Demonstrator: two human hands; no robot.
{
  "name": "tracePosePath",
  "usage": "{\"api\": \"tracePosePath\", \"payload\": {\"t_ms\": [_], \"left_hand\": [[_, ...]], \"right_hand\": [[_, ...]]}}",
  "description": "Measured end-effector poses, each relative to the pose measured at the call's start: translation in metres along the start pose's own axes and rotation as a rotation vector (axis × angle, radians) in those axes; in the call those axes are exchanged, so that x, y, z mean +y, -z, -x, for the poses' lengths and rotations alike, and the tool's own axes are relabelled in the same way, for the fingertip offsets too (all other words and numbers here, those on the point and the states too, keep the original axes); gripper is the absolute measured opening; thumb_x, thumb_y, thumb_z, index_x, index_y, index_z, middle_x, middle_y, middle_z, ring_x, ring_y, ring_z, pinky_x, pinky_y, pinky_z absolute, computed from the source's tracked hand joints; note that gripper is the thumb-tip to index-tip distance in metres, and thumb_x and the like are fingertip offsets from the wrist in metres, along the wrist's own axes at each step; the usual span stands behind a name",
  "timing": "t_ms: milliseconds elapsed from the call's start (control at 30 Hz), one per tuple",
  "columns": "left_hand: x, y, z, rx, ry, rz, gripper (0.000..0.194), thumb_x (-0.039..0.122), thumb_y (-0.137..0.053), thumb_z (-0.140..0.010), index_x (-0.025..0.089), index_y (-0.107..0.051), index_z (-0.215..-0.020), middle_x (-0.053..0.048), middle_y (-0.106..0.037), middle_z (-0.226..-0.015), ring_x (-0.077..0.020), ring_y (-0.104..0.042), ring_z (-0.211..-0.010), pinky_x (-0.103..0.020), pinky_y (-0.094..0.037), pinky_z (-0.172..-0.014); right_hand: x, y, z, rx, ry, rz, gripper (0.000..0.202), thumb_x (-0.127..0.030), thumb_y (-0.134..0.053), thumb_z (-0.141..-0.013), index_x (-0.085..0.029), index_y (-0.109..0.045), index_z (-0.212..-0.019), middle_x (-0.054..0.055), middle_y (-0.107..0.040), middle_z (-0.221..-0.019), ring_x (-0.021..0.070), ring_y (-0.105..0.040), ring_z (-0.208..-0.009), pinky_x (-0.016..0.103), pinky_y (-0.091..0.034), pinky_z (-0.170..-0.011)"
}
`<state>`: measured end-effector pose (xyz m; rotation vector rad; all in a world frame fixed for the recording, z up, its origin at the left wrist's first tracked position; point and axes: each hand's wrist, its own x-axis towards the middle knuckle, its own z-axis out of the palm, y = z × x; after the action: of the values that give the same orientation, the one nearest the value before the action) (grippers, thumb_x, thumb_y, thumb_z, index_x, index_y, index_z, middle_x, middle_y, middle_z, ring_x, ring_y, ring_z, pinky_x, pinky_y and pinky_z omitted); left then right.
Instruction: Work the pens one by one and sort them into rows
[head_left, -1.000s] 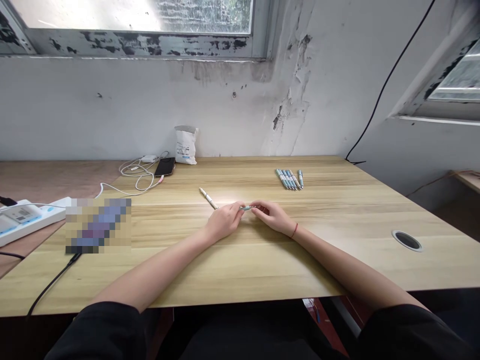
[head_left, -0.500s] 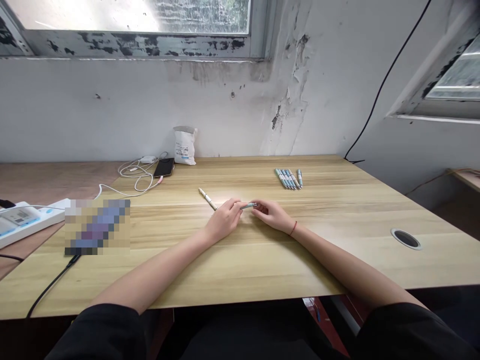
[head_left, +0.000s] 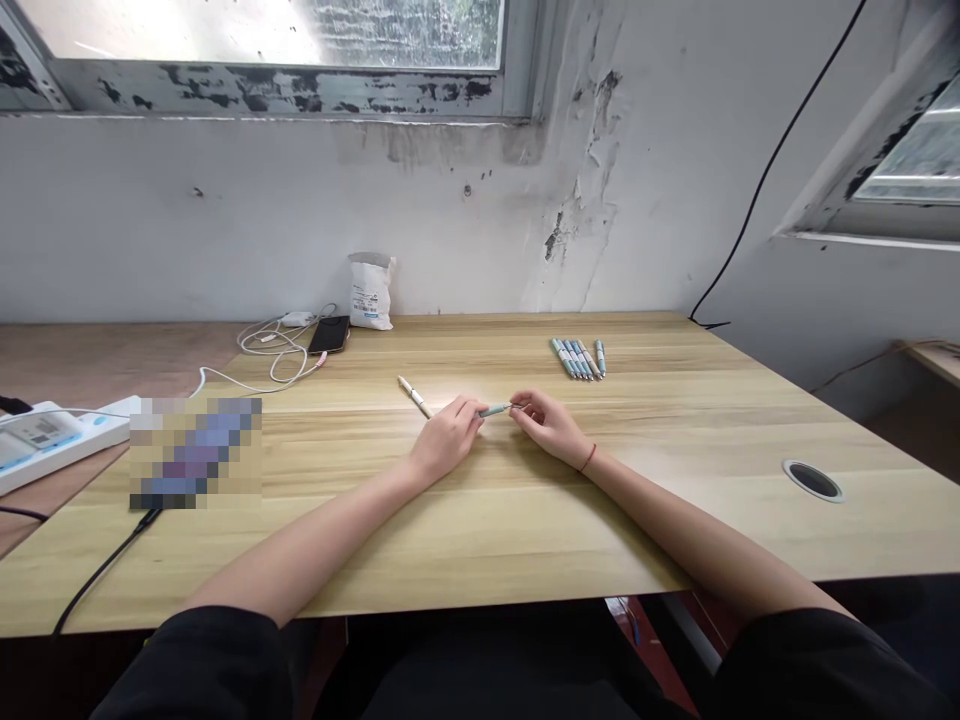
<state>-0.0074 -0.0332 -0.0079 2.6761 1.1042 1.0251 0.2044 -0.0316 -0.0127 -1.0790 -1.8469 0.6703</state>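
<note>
My left hand (head_left: 448,438) is closed around a light blue-green pen (head_left: 493,410), whose end sticks out to the right above the table. A thin pen refill (head_left: 517,405) shows at that end, and the fingers of my right hand (head_left: 551,428) pinch it; its far part is hidden by the fingers. Just beyond my left hand lies a white pen (head_left: 414,395), its near end covered by the hand. Farther back on the right, several pens (head_left: 576,359) lie side by side in a row, with a single blue pen (head_left: 600,359) slightly apart.
A white packet (head_left: 370,292) stands against the wall. Beside it lie a black phone (head_left: 328,335) and a coiled white cable (head_left: 277,350). To the left are a blurred-out device (head_left: 196,453) and a white power strip (head_left: 112,425). A round cable hole (head_left: 812,480) is at the right.
My right hand has shifted slightly right, away from my left hand. More of the pen's end and a thin refill now show between them.
</note>
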Motion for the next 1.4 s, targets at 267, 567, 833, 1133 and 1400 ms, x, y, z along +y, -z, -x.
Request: {"api": "tracePosePath", "payload": {"t_ms": [267,567,833,1133,1400], "left_hand": [[0.001,0.001,-0.001,-0.007,-0.019,0.009,0.021,0.016,-0.039,-0.091,0.02,-0.051,-0.107,-0.005,-0.056,-0.103,-0.0169,-0.056,-0.096,-0.032,-0.048,-0.084],[0.003,0.003,0.0,-0.017,-0.033,0.046,0.019,0.017,-0.041,-0.089,0.019,-0.052,-0.105,-0.006,-0.056,-0.101,-0.0168,-0.055,-0.093,-0.032,-0.047,-0.083],[0.003,0.004,-0.001,-0.015,-0.088,0.024,0.016,0.021,-0.039,-0.092,0.02,-0.053,-0.1,-0.005,-0.056,-0.099,-0.0173,-0.055,-0.093,-0.033,-0.046,-0.082],[0.001,0.002,-0.001,0.013,-0.059,0.012,0.016,0.019,-0.04,-0.091,0.02,-0.053,-0.101,-0.006,-0.057,-0.099,-0.0181,-0.055,-0.094,-0.034,-0.046,-0.083],[0.003,0.003,-0.001,0.001,-0.05,-0.003,0.015,0.019,-0.041,-0.091,0.02,-0.053,-0.098,-0.005,-0.057,-0.096,-0.0173,-0.056,-0.091,-0.033,-0.047,-0.081]], "right_hand": [[-0.006,0.0,0.001,-0.032,0.026,0.001,0.024,-0.038,-0.05,-0.083,-0.018,-0.056,-0.095,0.001,-0.059,-0.07,0.0097,-0.049,-0.054,0.023,-0.041,-0.048],[-0.007,-0.001,0.002,-0.046,0.087,0.05,0.025,-0.038,-0.053,-0.083,-0.018,-0.06,-0.096,0.004,-0.065,-0.08,0.0116,-0.056,-0.06,0.025,-0.045,-0.055],[-0.012,0.004,0.0,-0.164,0.029,0.171,0.041,-0.043,-0.038,-0.091,-0.016,-0.061,-0.07,0.002,-0.062,-0.061,0.0111,-0.052,-0.055,0.024,-0.039,-0.057],[-0.012,0.007,0.001,-0.174,0.106,0.154,0.028,-0.036,-0.051,-0.084,-0.019,-0.048,-0.106,0.001,-0.059,-0.082,0.0085,-0.046,-0.053,0.023,-0.039,-0.052],[-0.011,0.005,0.0,-0.165,0.174,0.308,0.022,-0.034,-0.04,-0.09,-0.019,-0.053,-0.081,0.002,-0.054,-0.074,0.0124,-0.048,-0.062,0.026,-0.039,-0.06]]}}
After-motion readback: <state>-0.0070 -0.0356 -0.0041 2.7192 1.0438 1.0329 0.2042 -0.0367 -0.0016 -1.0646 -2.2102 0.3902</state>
